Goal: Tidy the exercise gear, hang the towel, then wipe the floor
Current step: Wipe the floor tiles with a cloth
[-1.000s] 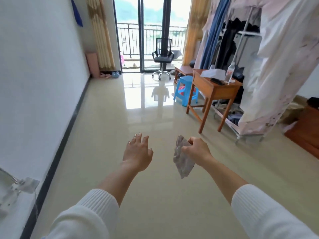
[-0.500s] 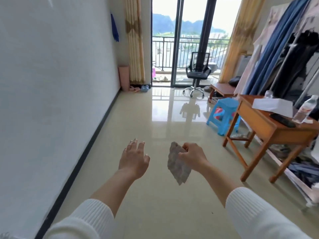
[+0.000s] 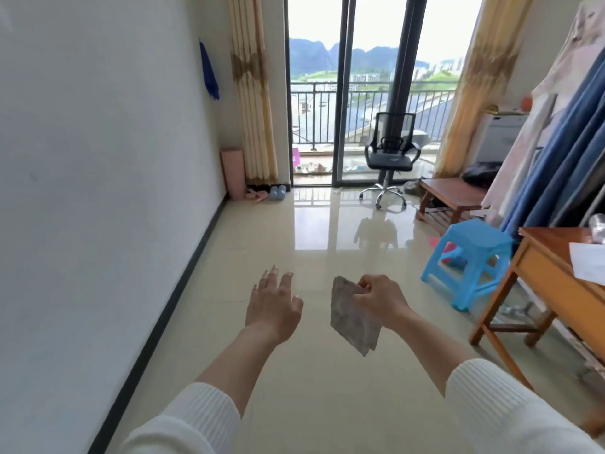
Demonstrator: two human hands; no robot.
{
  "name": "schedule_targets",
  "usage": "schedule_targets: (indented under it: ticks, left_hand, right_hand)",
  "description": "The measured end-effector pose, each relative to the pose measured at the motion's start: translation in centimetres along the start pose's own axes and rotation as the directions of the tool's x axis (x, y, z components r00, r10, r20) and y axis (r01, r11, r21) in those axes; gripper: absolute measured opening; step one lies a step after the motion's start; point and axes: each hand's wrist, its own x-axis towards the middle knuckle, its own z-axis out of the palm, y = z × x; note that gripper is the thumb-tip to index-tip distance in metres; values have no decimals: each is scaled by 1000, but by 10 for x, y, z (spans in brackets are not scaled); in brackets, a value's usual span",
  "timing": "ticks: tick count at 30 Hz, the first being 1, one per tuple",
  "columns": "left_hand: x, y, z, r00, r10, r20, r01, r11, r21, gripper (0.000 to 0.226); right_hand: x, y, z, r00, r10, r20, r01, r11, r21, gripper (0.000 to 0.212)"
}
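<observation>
My right hand (image 3: 379, 301) pinches the top edge of a small grey cloth (image 3: 352, 317), which hangs down in the air above the glossy tile floor (image 3: 294, 381). My left hand (image 3: 273, 304) is held out beside it, fingers spread and holding nothing. Far off by the left wall a rolled pink mat (image 3: 233, 173) stands upright, with pale blue dumbbells (image 3: 277, 192) and pink items on the floor next to it. A blue cloth (image 3: 209, 72) hangs on the left wall.
A white wall (image 3: 98, 191) runs along my left. To the right stand a blue plastic stool (image 3: 471, 260), an orange wooden table (image 3: 556, 290), a low wooden bench (image 3: 451, 199) and hanging clothes (image 3: 563, 142). A black office chair (image 3: 391, 155) sits by the balcony door.
The view has swung left and tilted up, and the balcony door and mat look nearer. My hands keep the same pose, the right one still pinching the cloth.
</observation>
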Motion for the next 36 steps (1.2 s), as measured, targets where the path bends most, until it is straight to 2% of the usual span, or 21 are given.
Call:
schedule_targets:
  ticks: [8,12,17,22,26,29,36]
  left_hand:
    - [252,8,69,991,-116,67,118,993,-17,57]
    - [363,15,84,978,-204,47,207,975,-83,57]
    - [491,10,115,939,-343,43,345,926,-156,59]
    - [638,-17,148,929,-371,6,369,921,-126,58]
    - [753,-39,166,927,-375,21,375,926,-30,57]
    - [838,-36,180,925,-375,51,377,926,-26,57]
    - [1034,-26,225,917,-395,51,396,918,-32,57]
  right_hand:
    - [259,34,-19,999,8,38,-7,1000,-19,10]
    - [385,37,-28,997,19,81,-17,1000,-23,10]
    - [533,27,-12,992,-51,112,53,998,-20,8]
    - [697,6,10,978,-170,118,177,983,-52,14]
    - [814,-10,14,967,-242,85,249,964,-92,16]
    - [905,-11,7,956,-283,82,292,945,-148,17]
    - [1120,12,2,923,-344,173,378,894,-241,21]
